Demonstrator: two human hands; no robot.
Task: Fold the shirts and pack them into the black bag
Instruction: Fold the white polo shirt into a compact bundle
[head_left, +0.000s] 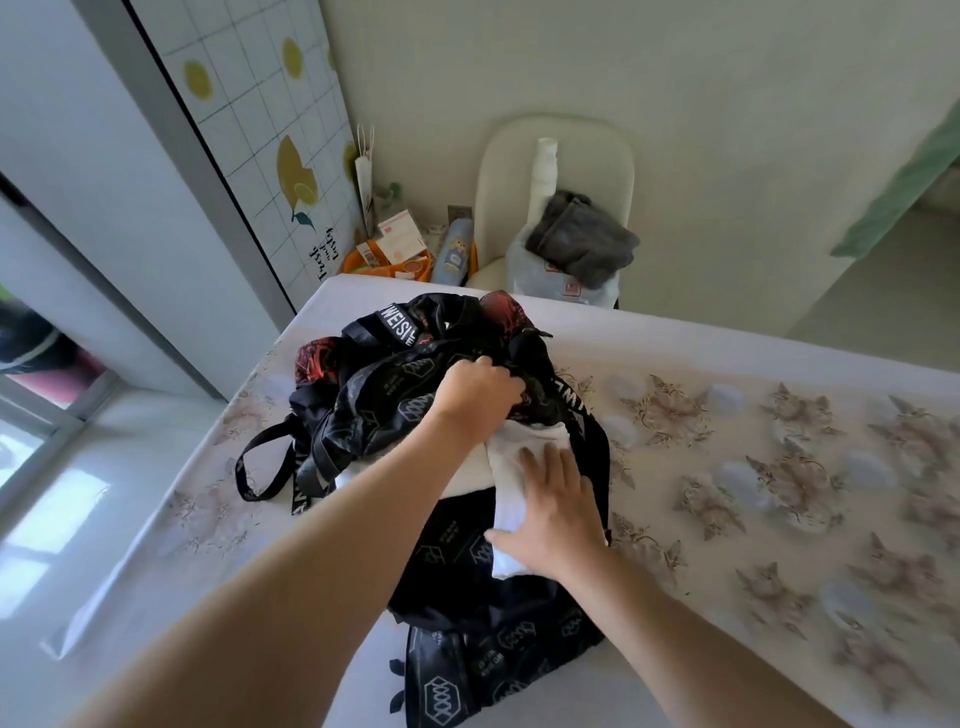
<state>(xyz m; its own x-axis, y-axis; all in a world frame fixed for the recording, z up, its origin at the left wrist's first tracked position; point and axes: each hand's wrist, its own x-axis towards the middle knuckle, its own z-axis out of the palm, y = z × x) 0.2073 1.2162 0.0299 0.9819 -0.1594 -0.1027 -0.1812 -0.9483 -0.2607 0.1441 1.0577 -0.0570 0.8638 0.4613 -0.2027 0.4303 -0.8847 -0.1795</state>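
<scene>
A black bag with white logos and straps lies across the table's near middle, its mouth facing away from me. My left hand grips the bag's upper flap at the opening and holds it up. A folded white shirt lies in the opening, partly inside the bag. My right hand rests flat on this shirt with its fingers straight. A red and black patterned garment shows at the bag's far side.
The table has a floral cloth and runs off to the right. Behind it stands a cream chair bearing a grey cloth and a plastic bag. An orange basket and a bottle sit in the corner. A window is at left.
</scene>
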